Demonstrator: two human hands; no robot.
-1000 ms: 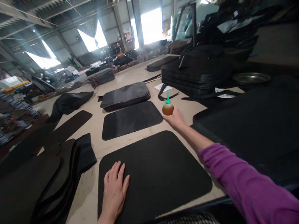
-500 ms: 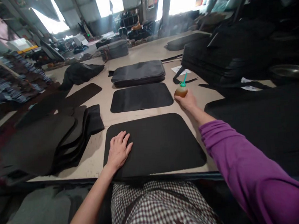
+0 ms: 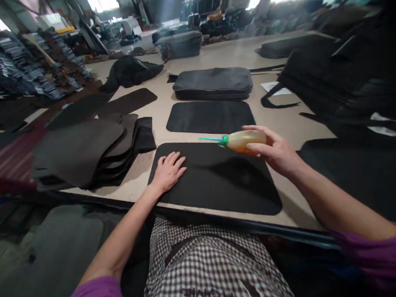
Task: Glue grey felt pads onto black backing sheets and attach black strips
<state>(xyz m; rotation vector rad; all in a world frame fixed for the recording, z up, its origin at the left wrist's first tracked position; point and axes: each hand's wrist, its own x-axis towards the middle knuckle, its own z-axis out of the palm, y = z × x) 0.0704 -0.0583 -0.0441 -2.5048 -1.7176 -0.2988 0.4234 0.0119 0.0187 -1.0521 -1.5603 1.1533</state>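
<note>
On the counter [image 3: 158, 119] lies a rounded black sheet [image 3: 217, 188], with the left hand [image 3: 168, 172] spread flat on it. The right hand [image 3: 274, 150] curls around an amber squeeze bottle [image 3: 243, 141], holding it over the sheet's upper right part, long axis nearly level, teal nozzle [image 3: 211, 139] pointing left.

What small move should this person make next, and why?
Probably lower the teal nozzle of the plastic bottle toward the black rounded panel. The right hand holds the bottle of amber liquid on its side above the panel, while the left hand lies flat on the panel, seemingly steadying it.
</note>
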